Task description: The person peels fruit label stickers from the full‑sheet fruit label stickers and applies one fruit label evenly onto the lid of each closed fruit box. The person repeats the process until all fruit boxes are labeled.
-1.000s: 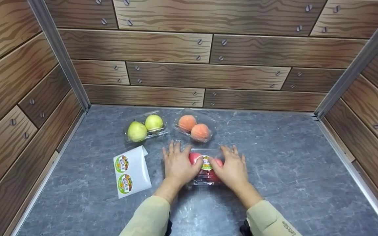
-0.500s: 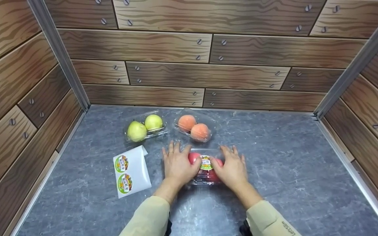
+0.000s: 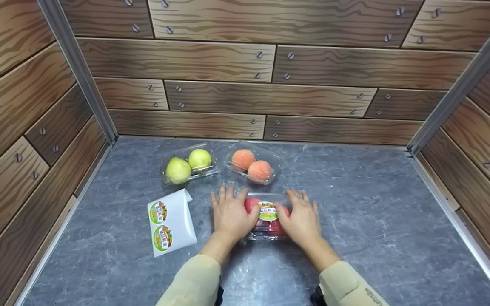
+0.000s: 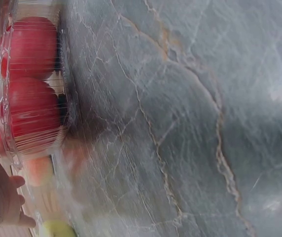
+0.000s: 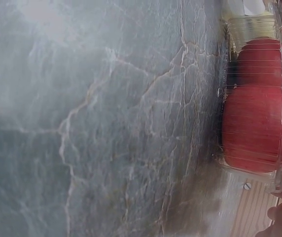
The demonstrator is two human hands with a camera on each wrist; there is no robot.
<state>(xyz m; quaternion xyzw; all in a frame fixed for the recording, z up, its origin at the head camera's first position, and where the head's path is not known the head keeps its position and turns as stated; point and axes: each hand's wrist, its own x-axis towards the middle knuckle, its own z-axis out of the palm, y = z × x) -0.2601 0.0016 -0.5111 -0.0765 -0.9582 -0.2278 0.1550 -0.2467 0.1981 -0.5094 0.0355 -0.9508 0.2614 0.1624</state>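
Note:
A clear plastic clamshell box [image 3: 263, 235] with red apples [image 4: 32, 47] in it sits on the table, its lid down. A round green-and-white sticker [image 3: 267, 211] lies on top of the lid. My left hand [image 3: 231, 216] rests over the left part of the box, fingers stretched forward and thumb at the sticker's left edge. Over the right part rests my right hand [image 3: 303, 219], its fingers spread and its thumb pressing near the sticker's right edge. In the right wrist view the apples show through the ribbed side wall of the box [image 5: 252, 170].
Left of the hands lies a white sticker sheet [image 3: 179, 225] with two round stickers, its top corner curled. Farther back stand a clear box of green pears [image 3: 178, 171] and another of peaches [image 3: 259, 171]. Wood-patterned walls [image 3: 211, 97] enclose the grey marbled table [image 3: 381, 212].
Both thumbs have slid slightly outward across the sticker, so more of it shows between them. The box, the other fruit boxes and the sticker sheet have stayed put.

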